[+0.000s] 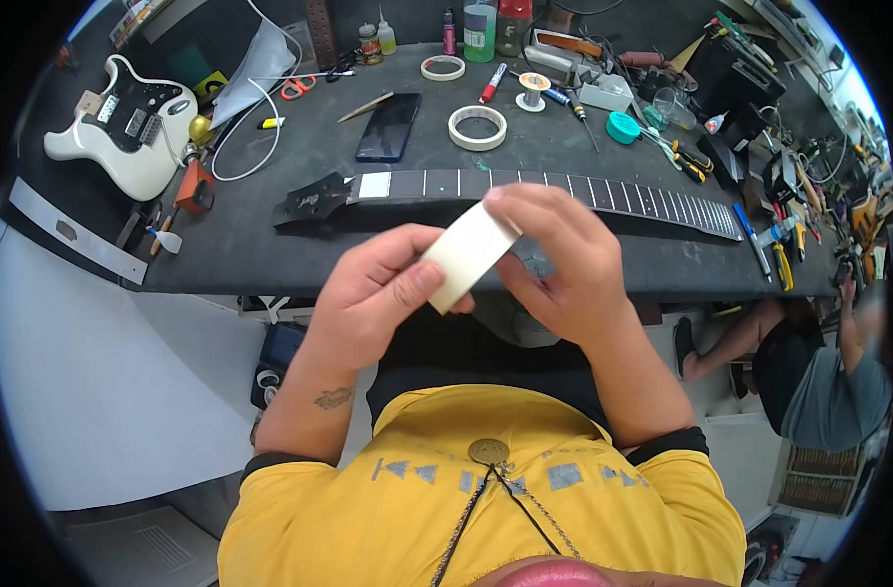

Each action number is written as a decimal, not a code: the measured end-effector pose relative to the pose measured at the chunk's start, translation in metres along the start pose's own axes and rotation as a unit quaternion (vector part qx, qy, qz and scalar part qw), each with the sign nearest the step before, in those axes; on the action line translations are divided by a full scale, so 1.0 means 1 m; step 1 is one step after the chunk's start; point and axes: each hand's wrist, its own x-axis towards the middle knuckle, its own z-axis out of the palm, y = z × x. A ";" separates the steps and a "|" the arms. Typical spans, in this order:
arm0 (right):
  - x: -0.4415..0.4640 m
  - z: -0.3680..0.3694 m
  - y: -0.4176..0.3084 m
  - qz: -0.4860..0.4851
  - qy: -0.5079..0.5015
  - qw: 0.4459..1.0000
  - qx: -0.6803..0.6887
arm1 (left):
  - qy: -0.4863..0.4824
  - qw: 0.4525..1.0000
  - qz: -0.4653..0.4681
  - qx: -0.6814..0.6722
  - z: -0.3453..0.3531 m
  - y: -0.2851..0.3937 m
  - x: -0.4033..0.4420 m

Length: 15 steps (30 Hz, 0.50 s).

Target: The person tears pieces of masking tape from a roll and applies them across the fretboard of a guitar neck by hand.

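A roll of cream-coloured tape point(471, 256) is held tilted in front of my chest, its flat outer face turned up. My left hand point(383, 284) grips its lower left side, thumb on the face. At its upper right end, the fingertips of my right hand point(564, 259) touch the tape, thumb and fingers curved round that end. Beyond my hands a guitar neck point(613, 194) lies across the dark bench, its black headstock point(314, 201) to the left. A white piece point(375, 185) covers the fretboard near the headstock.
On the bench point(319, 256) are a phone point(389, 127), another tape roll point(477, 128), a solder spool point(533, 92) and scissors point(298, 88). A white guitar body point(138, 137) lies at left. Pliers and pens lie at right. Another person point(828, 386) sits at far right.
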 end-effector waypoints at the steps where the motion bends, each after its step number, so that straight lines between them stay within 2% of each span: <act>1: -0.004 0.000 0.003 -0.032 -0.023 0.999 -0.021 | -0.026 0.999 -0.009 -0.030 0.002 -0.001 0.002; 5: -0.021 0.014 0.005 0.152 0.050 0.987 0.016 | 0.002 0.998 0.019 -0.052 0.023 -0.009 0.005; 9: -0.031 0.024 0.004 0.323 0.085 0.925 0.183 | -0.030 0.996 0.041 0.071 0.019 -0.022 0.006; 12: -0.034 0.017 0.008 0.403 0.011 0.869 0.286 | -0.027 0.998 0.050 0.034 0.015 -0.027 0.004; 15: -0.031 0.022 0.006 0.354 0.050 0.890 0.282 | 0.000 0.992 0.054 0.113 0.016 -0.024 0.002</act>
